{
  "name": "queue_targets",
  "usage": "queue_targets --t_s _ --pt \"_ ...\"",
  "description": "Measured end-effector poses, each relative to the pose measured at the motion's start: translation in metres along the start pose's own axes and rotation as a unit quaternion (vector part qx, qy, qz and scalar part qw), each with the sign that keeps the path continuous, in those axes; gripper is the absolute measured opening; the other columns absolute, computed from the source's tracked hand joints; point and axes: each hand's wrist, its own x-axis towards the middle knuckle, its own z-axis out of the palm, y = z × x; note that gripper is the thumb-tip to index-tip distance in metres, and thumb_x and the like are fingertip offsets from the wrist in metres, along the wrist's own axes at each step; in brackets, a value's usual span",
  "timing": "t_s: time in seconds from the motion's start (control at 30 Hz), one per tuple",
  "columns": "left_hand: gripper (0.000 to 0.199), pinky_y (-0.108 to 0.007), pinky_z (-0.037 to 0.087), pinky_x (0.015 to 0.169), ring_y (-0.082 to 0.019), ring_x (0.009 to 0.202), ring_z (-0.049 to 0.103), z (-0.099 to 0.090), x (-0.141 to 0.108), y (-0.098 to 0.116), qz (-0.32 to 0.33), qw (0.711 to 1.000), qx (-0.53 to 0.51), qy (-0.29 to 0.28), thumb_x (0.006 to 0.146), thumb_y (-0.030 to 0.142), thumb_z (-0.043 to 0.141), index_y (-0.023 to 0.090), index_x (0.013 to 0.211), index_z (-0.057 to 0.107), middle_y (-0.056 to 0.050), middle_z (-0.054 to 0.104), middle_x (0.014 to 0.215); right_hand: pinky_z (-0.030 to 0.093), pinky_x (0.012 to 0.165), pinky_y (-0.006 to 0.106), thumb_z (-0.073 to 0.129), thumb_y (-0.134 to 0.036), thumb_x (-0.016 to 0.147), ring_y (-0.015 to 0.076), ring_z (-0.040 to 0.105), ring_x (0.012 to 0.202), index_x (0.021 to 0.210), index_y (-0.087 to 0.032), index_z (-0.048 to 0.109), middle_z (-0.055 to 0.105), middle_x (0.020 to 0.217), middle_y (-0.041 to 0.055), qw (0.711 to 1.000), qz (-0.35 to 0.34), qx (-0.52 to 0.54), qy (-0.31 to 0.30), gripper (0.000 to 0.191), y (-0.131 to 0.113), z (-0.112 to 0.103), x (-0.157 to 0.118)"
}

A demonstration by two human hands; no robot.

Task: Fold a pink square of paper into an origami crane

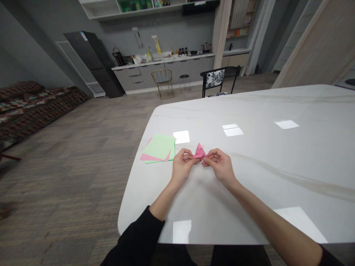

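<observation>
Between my two hands is a small piece of folded pink paper [199,150], pointed at the top and wide at the bottom. My left hand [182,162] pinches its lower left corner with thumb and fingers. On the other side, my right hand [220,164] grips the lower right corner the same way. The paper is held above the white table; its underside and the fine folds are too small to make out. Left of my left hand lies a loose stack of green and pink paper sheets [159,146].
The white marble-patterned table [263,159] extends far to the right, with its rounded left edge close to the paper stack. A black-framed chair [219,79] stands at its far side. Farther back are a gold chair [162,79], a kitchen counter [188,66] and a dark fridge [95,62].
</observation>
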Motion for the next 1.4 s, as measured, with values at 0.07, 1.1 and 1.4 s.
queue_targets --t_s 0.07,1.1,1.4 --pt "0.033 -0.034 0.056 0.071 -0.019 0.064 0.07 0.0 0.0 0.002 -0.005 1.0 0.008 -0.002 0.062 0.021 0.079 0.019 0.077 0.049 0.001 0.069 0.062 0.057 0.063 0.034 0.078 -0.042 0.067 0.0179 0.067 0.059 0.079 -0.02 0.052 0.062 0.063 -0.0017 1.0 -0.003 0.002 0.009 0.036 0.001 0.0 0.0" --pt "0.013 -0.02 0.047 0.061 -0.011 0.067 0.062 -0.012 0.002 -0.005 0.07 0.986 0.092 -0.119 0.076 0.014 0.065 0.017 0.083 0.054 0.001 0.06 0.076 0.049 0.043 0.025 0.065 -0.039 0.081 0.0154 0.06 0.069 0.101 -0.025 0.058 0.057 0.105 0.0034 0.991 -0.05 -0.098 -0.082 0.025 -0.012 -0.004 -0.003" --pt "0.016 -0.02 0.046 0.061 -0.009 0.064 0.059 -0.005 -0.003 -0.002 0.064 0.991 0.083 -0.087 0.072 0.014 0.068 0.016 0.075 0.052 0.002 0.058 0.069 0.047 0.057 0.027 0.073 -0.033 0.074 0.0147 0.056 0.064 0.07 -0.017 0.069 0.061 0.066 -0.0004 0.995 -0.009 -0.074 -0.069 0.017 -0.015 -0.002 -0.002"
